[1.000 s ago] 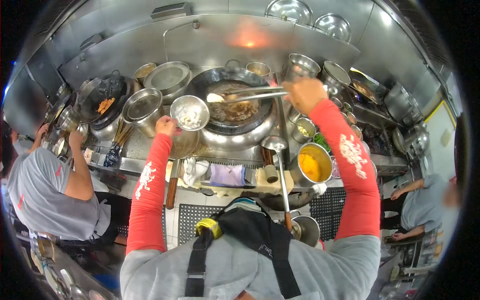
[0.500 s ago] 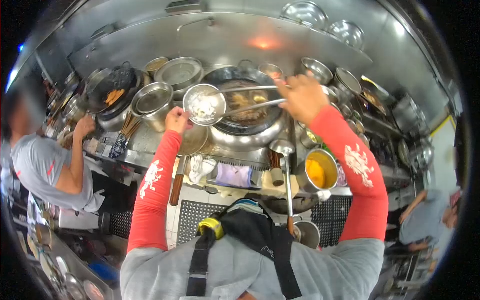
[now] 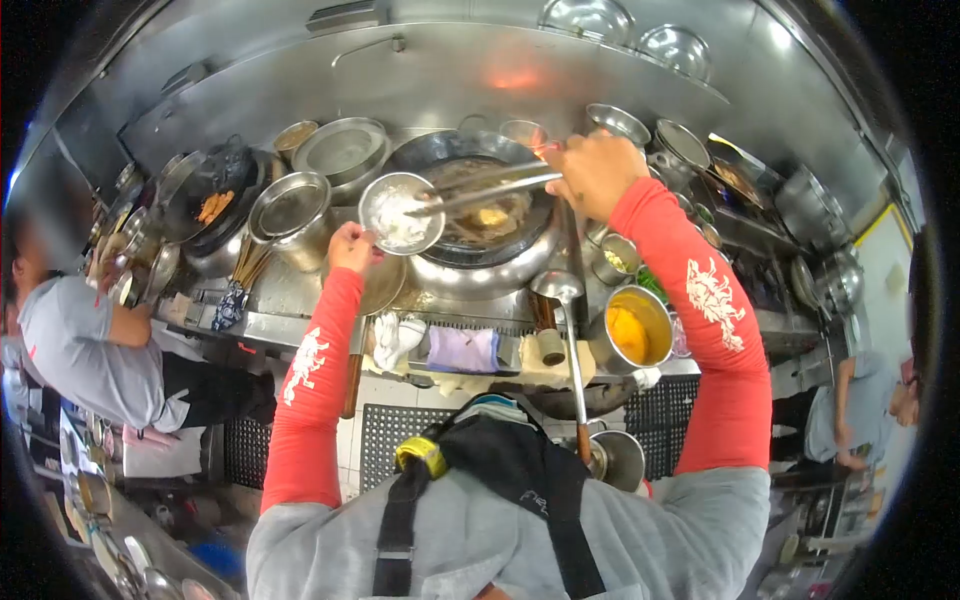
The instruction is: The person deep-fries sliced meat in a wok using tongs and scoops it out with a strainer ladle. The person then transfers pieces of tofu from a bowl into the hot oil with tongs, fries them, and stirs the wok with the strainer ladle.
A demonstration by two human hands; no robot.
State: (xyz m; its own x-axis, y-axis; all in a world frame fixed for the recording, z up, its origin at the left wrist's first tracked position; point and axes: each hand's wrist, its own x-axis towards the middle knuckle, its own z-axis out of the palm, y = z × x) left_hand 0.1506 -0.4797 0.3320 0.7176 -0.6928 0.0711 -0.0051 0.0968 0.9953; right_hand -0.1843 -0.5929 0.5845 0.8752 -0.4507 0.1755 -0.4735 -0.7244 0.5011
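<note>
Pinched on the rim of a small metal bowl (image 3: 402,213) is my left hand (image 3: 355,249). White powdery pieces lie in the bowl, which is held at the left edge of a large wok (image 3: 470,255). My right hand (image 3: 598,178) grips long metal tongs (image 3: 490,190) that reach leftward over the wok, their tips inside the bowl at the white pieces. Dark, bubbling liquid fills the wok, and a pale yellow piece (image 3: 492,216) floats in it.
A ladle (image 3: 575,365) lies right of the wok, beside a pot of yellow-orange liquid (image 3: 636,328). Lidded pots (image 3: 290,215) and a second wok (image 3: 245,190) stand left. One person (image 3: 95,345) works at the left; another (image 3: 850,405) is at the far right.
The tongs went from above the wok, holding a pale piece, to the bowl with their tips together now. A pale yellow piece is in the liquid. The left person's arm has lowered.
</note>
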